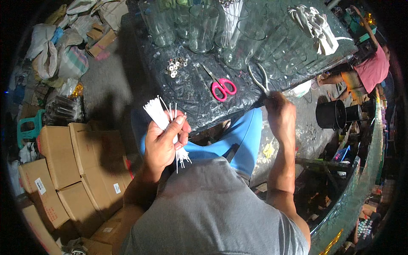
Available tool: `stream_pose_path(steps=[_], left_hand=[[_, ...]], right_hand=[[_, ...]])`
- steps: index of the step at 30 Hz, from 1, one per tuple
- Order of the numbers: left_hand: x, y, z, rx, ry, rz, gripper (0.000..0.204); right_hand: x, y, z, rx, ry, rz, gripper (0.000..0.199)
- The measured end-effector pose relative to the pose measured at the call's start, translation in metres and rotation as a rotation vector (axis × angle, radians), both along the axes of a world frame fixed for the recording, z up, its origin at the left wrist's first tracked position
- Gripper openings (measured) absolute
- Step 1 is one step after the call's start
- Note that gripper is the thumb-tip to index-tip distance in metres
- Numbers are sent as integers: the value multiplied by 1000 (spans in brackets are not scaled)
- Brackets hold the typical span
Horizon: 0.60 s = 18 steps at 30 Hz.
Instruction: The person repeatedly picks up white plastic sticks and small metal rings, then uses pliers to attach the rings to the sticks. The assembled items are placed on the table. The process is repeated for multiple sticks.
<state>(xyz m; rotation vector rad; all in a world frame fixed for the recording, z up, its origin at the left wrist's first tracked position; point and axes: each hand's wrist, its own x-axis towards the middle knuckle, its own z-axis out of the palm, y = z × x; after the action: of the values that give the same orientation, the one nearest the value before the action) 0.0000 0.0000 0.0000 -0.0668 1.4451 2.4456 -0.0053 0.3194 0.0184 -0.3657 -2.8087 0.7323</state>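
Note:
My left hand [166,143] is closed around a bundle of thin white wick-like strands [156,112], with a few standing apart at the thumb. On the dark plastic-covered table, my right hand [279,114] is curled at the near end of metal pliers [260,79]. Its fingertips are partly hidden and slightly blurred, but they appear to grip the tool. Between the hands lie scissors with pink handles [219,90], blades pointing away. A small pile of round white and metal pieces [174,67] sits to their left.
Several clear glasses [203,29] crowd the far side of the table; one holds more white strands [231,19]. A white cloth bundle [312,27] lies at the far right. Cardboard boxes [100,157] are stacked at my left. Beyond a black bucket [330,114], another person [374,63] is at the right.

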Motion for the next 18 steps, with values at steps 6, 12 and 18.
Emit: stream_pose_path(steps=[6,12,18], left_hand=[[0,-3,8,0,24,-36,14],[-1,-2,10,24,41,-83,13],[-5,-1,10,19,18,-68,13]], right_hand=[[26,52,-19,-844,512,-11,24],[52,73,5,-1641,738,414,28],[82,-34,-34,-2317,11,337,33]])
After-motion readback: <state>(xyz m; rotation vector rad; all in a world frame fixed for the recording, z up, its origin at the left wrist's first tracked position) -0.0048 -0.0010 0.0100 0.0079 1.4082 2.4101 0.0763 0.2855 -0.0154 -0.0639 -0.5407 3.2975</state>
